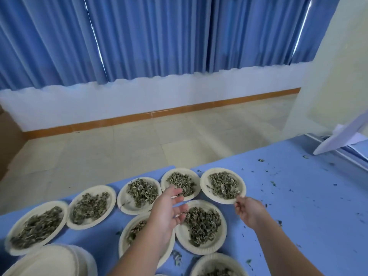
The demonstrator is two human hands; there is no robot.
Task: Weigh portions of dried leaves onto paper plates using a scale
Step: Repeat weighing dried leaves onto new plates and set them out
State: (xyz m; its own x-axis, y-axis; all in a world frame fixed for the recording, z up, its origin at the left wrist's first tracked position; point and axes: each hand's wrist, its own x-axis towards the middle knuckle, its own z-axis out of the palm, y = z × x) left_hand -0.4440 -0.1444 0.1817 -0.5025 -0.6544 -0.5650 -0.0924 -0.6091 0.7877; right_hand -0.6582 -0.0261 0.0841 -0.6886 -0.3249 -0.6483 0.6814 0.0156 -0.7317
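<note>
Several paper plates heaped with dried green leaves lie on a blue table (298, 206). The far right plate (205, 188) has its near rim pinched by my right hand (250, 211). My left hand (168, 208) hovers with relaxed, spread fingers over the plates in the middle, above a near plate (127, 236) and beside another full plate (201, 224). It holds nothing. No scale is in view.
A stack of bare paper plates (51, 261) sits at the near left. Leaf crumbs (272, 183) are scattered over the right of the table. A white object (342, 136) juts in at the right edge. Beyond the table's far edge are tiled floor and blue curtains.
</note>
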